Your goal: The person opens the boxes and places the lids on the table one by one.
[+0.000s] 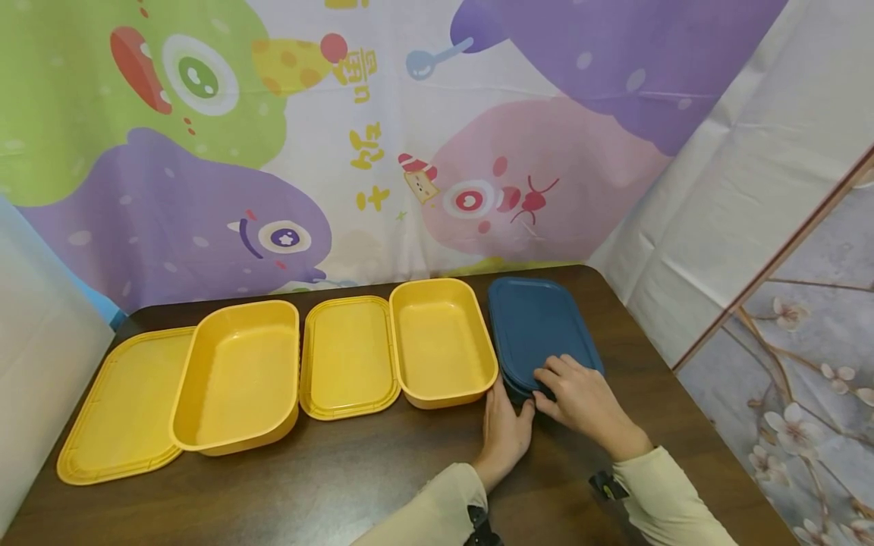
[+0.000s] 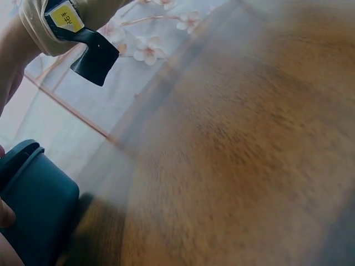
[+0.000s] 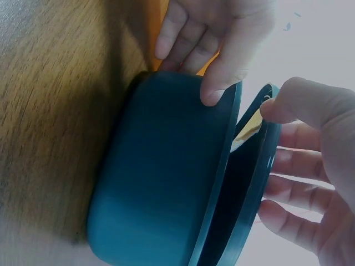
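At the table's right stands a dark blue food container [image 3: 155, 166] with its matching lid [image 1: 539, 326] on top. My right hand [image 1: 580, 398] pinches the lid's near edge, thumb under the rim and fingers over the top. In the right wrist view that edge is raised, leaving a gap above the container's rim. Something pale tan [image 3: 248, 130] shows through the gap. My left hand [image 1: 505, 432] grips the container's near left corner, its thumb on the front wall and its fingers along the side. That side touches or nearly meets a yellow container [image 1: 444, 349].
Left of the small yellow container lie its yellow lid [image 1: 350, 356], a larger yellow container [image 1: 239, 379] and a larger yellow lid [image 1: 130, 409] partly under it. All stand on a dark wooden table [image 1: 328, 485]. A cartoon-printed cloth [image 1: 382, 243] hangs behind.
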{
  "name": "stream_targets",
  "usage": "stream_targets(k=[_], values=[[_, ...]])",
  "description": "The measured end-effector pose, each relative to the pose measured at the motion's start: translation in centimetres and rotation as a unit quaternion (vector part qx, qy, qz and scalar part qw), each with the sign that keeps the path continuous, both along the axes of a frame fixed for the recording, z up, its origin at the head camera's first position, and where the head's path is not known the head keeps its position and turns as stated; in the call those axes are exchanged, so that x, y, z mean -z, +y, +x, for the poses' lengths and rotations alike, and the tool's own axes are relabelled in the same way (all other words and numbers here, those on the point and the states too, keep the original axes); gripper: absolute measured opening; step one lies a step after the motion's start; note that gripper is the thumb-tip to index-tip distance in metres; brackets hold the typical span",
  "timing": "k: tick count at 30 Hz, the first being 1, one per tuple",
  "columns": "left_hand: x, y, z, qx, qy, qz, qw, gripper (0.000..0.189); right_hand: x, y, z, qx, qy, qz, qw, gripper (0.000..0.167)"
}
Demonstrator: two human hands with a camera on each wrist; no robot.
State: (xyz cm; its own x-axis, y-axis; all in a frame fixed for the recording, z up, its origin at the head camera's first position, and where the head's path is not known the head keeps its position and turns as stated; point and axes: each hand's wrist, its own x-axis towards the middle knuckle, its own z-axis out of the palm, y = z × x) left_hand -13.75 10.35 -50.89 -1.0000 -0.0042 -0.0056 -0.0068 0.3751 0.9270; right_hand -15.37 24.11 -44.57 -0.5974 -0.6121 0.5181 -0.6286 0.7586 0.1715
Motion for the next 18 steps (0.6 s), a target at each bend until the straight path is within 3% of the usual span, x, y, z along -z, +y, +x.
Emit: stream_targets(k=[18], values=[[0.04, 0.01, -0.01, -0.002, 0.003, 0.006, 1.0, 0.069, -0.76, -0.27, 0.2, -0.005, 0.051, -0.021, 0.9985, 0.019]])
